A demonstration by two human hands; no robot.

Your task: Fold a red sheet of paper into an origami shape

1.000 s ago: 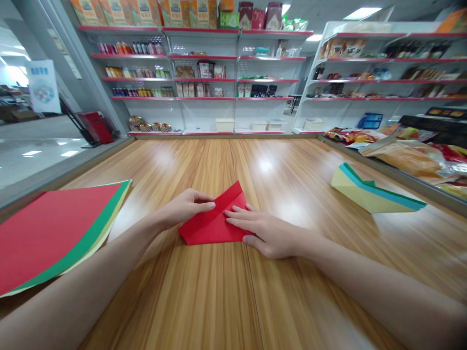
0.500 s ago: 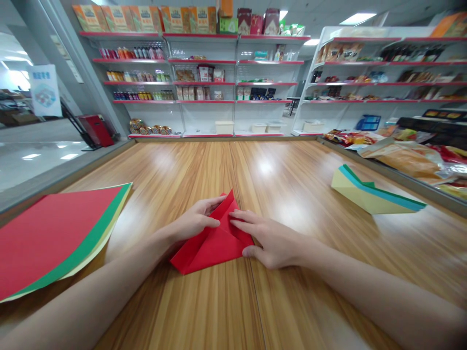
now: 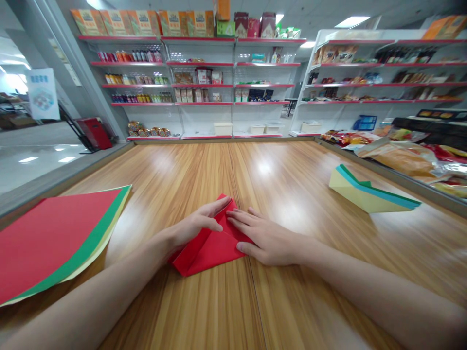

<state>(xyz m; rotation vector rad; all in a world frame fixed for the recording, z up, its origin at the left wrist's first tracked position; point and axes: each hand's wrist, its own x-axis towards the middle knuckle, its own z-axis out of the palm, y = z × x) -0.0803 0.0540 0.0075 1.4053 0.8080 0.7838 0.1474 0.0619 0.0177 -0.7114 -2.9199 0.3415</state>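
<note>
A folded sheet of red paper point(image 3: 213, 250) lies on the wooden table in front of me, with a raised flap along its left side and a narrower top. My left hand point(image 3: 199, 221) rests along the upper left of the paper, fingers stretched out and thumb spread over the middle. On the right part of the paper lies my right hand point(image 3: 262, 236), its fingers extended flat and its thumb near the lower right edge. The two hands are close but apart. Part of the paper's left side and right corner is hidden under them.
A stack of coloured paper point(image 3: 62, 233), red on top, lies at the left. A folded paper boat point(image 3: 368, 194) in yellow, blue and green sits at the right. Bagged snacks point(image 3: 404, 158) border the table's right edge. Stocked shelves point(image 3: 197, 63) stand behind.
The raised tip at the top of the red paper has been pressed down flatter. My right hand has shifted slightly left over the paper, and my left fingers have straightened along its upper edge.
</note>
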